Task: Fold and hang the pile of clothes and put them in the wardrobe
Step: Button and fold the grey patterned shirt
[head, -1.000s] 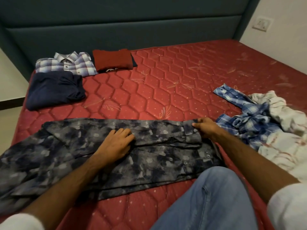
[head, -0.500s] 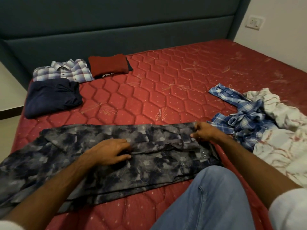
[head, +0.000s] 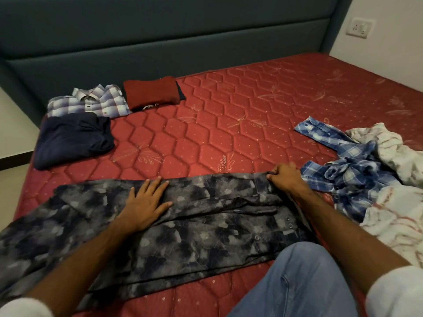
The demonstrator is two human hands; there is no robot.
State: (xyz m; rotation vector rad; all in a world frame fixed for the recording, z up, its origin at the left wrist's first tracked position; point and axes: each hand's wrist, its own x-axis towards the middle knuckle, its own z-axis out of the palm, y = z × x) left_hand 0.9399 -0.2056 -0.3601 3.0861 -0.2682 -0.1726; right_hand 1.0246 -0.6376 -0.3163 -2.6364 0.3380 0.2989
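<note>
A bent knee in blue jeans (head: 295,282) rests at the near edge of the bed (head: 229,124), whose red quilted mattress carries everything here. Just beyond the knee a grey patterned shirt (head: 194,225) lies spread flat across the mattress, running from the near left edge to the right of centre. The left hand (head: 146,202) lies on it palm down, fingers straight and spread, pressing the cloth. The right hand (head: 285,177) has its fingers curled round the shirt's far right edge, pinching it. To the right, touching each other, lie a crumpled blue checked shirt (head: 343,175) and a white cloth with red streaks (head: 393,202). Farther off at the left lie a folded navy garment (head: 73,138), a folded checked shirt (head: 91,102) and a folded red garment (head: 151,91), close together near the dark headboard (head: 160,42). A wall socket (head: 359,28) sits at far right.
</note>
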